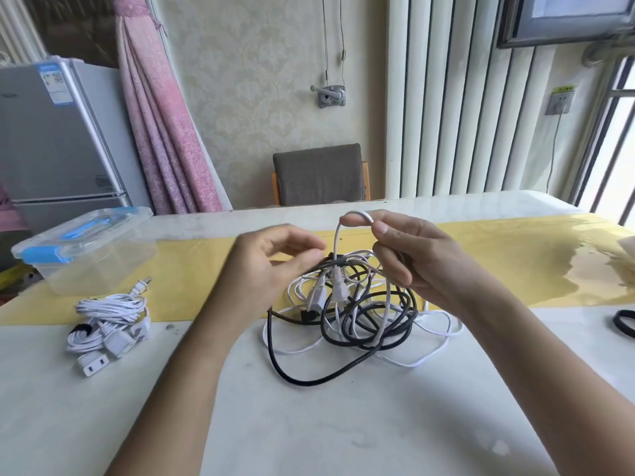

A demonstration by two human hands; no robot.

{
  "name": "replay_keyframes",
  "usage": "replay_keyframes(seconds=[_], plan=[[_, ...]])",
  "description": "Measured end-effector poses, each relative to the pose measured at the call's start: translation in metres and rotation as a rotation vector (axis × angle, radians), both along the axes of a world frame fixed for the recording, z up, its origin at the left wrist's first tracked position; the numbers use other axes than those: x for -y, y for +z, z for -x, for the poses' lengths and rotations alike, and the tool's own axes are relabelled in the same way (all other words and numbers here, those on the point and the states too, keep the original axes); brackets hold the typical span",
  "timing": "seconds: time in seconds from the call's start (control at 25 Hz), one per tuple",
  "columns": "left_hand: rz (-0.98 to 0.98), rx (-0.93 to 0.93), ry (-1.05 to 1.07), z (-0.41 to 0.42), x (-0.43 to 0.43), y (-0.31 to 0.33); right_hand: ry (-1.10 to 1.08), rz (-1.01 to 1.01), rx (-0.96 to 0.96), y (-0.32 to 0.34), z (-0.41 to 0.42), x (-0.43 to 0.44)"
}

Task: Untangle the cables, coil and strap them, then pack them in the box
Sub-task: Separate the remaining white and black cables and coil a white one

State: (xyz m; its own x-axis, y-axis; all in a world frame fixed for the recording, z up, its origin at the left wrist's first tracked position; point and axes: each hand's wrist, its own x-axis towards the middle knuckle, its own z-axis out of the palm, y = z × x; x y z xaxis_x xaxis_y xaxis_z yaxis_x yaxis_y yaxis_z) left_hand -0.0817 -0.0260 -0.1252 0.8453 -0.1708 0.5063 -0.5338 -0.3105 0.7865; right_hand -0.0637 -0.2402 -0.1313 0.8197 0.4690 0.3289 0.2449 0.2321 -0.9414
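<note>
While tangle [357, 310] of black and white cables sits mid-table, half on yellow cloth [515, 269], right hand [409, 255] pinches white cable [337, 242] between thumb and forefinger, loop lifted above heap. Left hand [275, 266] close beside, fingers curled toward black strand at heap's top; blur, cannot tell whether it grips. 1 white bundle [110, 314], coiled and strapped, lies well left on table [309, 424]. Box [86, 249], clear with blue clips, lid on, just behind bundle.

No legible txt; fridge label [51, 80] & socket sticker [563, 88] too blurry
</note>
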Motion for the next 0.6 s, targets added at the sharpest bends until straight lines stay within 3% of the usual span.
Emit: replay_keyframes(seconds=[0.08,0.16,0.24,0.36,0.48,0.6], plan=[[-0.010,-0.239,-0.156,0.001,0.015,-0.010,0.023,0.068,0.025,-0.001,0.002,-0.003],[-0.081,-0.436,-0.154,0.000,0.020,-0.015,0.021,0.064,0.032,-0.001,0.004,-0.005],[-0.149,-0.479,-0.092,-0.003,0.022,-0.020,0.019,0.024,0.025,0.001,0.004,-0.006],[-0.176,-0.154,0.015,-0.009,0.026,-0.031,0.043,0.028,0.055,0.000,0.006,-0.008],[-0.034,0.053,0.100,-0.012,0.022,-0.030,0.033,0.022,0.036,0.003,0.011,-0.010],[0.045,0.171,0.234,-0.020,0.006,-0.018,-0.292,0.087,0.094,0.003,0.005,-0.008]])
